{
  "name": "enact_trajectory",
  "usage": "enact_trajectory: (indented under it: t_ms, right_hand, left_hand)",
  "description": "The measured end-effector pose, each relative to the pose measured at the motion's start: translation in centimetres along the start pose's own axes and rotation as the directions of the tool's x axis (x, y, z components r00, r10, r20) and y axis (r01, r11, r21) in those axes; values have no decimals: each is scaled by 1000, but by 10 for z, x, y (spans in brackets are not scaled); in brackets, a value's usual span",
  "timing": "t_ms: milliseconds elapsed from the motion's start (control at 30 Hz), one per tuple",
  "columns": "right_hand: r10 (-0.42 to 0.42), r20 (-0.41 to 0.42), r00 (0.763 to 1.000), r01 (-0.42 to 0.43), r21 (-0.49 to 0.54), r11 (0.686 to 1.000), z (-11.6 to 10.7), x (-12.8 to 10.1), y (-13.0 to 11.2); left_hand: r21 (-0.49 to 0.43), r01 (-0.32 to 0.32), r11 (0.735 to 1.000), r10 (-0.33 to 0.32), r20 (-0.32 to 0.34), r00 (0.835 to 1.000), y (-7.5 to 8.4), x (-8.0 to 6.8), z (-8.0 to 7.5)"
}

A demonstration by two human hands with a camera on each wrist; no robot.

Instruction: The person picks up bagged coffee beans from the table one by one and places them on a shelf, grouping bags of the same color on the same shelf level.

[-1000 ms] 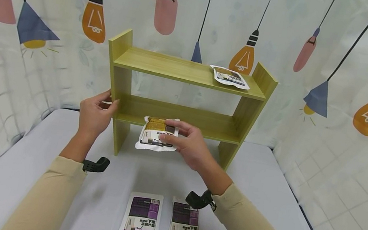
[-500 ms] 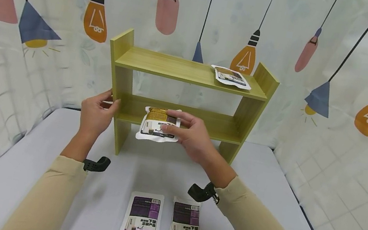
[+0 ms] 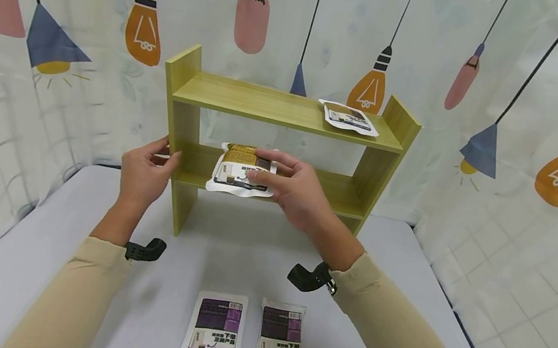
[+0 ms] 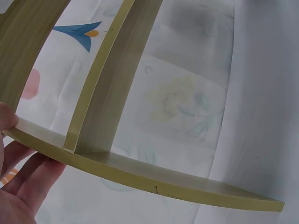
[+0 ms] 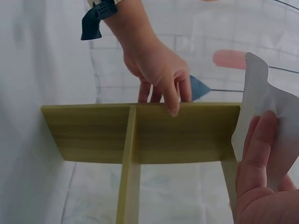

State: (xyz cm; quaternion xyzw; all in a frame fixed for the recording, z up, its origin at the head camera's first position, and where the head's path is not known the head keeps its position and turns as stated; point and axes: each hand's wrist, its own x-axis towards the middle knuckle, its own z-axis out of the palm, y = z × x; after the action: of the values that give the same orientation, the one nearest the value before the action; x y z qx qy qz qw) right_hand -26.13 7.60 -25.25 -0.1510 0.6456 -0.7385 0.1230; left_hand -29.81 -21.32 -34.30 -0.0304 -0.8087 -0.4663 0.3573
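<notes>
While the grey tabletop (image 3: 45,257) carries everything, the green wooden shelf unit (image 3: 285,138) stands at its far side, against a curtain (image 3: 519,117) printed with hanging bulbs. Left hand (image 3: 145,172) grips the unit's left upright at the level of the lower shelf, thumb on the front edge, fingers curled behind it; the right wrist view shows the same wrap from the side. Right hand (image 3: 292,192) holds a brown-and-white pouch (image 3: 240,170), thumb on top, fingers beneath, grip closed on the pouch's right edge. Pouch sits level at the front lip of the lower shelf, just left of the grip; whether it touches the board cannot be told. A second pouch of that kind (image 3: 347,117) lies flat on the top shelf, above and right of the grip. Two purple pouches (image 3: 215,327) (image 3: 282,336) lie side by side on the tabletop, below the grip and nearer the person.
</notes>
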Motion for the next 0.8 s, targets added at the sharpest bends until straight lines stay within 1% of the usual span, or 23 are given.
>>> enact_trajectory:
  t_ms: [233,433,567,800]
  right_hand:
    - [-7,5,1000,7,37,999,3,3,-12]
    - [-33,3,999,33,39,999,5,5,-21]
    - [-47,-7,999,47,41,998,6,8,-25]
    - [-33,-36,999,35,62,997,5,12,-31]
  left_hand:
    - [15,0,1000,1,-4,1000,0,0,0]
    - [18,3,1000,-3,-2,1000,0,-1,0]
    - [5,8,1000,-8,1,1000,0,-1,0]
    - [4,6,1000,-6,1,1000,0,-2,0]
